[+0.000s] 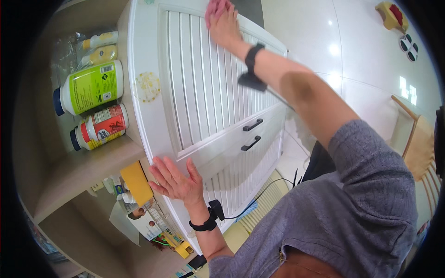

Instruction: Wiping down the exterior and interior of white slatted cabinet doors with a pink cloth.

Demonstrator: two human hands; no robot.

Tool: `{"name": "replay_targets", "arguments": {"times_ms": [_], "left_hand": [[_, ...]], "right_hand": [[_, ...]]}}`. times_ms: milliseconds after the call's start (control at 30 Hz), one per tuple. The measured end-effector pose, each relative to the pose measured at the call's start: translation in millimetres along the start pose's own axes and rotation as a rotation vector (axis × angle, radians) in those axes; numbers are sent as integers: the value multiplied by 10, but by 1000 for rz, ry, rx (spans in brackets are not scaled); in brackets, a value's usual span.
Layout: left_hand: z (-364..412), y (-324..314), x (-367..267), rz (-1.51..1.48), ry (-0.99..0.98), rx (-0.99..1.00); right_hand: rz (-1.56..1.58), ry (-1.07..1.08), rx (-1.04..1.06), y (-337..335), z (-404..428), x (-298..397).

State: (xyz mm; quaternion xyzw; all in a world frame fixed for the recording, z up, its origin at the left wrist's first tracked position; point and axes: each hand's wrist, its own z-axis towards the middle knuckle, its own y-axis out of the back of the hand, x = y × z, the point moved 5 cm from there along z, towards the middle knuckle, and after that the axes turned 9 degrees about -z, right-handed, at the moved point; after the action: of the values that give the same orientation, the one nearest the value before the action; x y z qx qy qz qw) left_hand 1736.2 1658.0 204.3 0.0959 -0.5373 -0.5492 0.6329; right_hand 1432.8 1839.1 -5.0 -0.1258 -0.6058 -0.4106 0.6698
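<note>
My right hand (224, 29) presses a crumpled pink cloth (217, 10) against the upper edge of a white grooved cabinet door (193, 76). That arm stretches across the door's panel. My left hand (180, 182) rests with its fingers spread on the white frame at the door's lower left, beside the open shelves, and holds nothing. Two black bar handles (252, 125) sit between the two door panels. A round yellow patterned sticker (147, 87) is on the door's frame. Both wrists wear black straps with small devices.
Open shelves (80, 166) at left hold a green-labelled white bottle (95, 87), a red-labelled bottle (104, 127) and a yellow box (136, 182). A black cable (259, 198) runs from the left wrist device. A wooden chair (419, 149) and slippers (409, 47) are at right.
</note>
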Motion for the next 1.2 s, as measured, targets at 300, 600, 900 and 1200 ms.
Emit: {"name": "replay_targets", "arguments": {"times_ms": [300, 600, 900, 1200], "left_hand": [[-11, -3, 29, -125, -69, -25], [-61, 7, 86, -265, 39, -45], [-84, 33, 124, -258, -19, -102], [-64, 7, 77, -217, 4, -120]], "right_hand": [[425, 461, 373, 922, -2653, 799], [746, 729, 485, 1333, -2338, 1610], [135, 339, 782, 665, -2799, -249], [560, -120, 524, 674, -3115, -310]]}}
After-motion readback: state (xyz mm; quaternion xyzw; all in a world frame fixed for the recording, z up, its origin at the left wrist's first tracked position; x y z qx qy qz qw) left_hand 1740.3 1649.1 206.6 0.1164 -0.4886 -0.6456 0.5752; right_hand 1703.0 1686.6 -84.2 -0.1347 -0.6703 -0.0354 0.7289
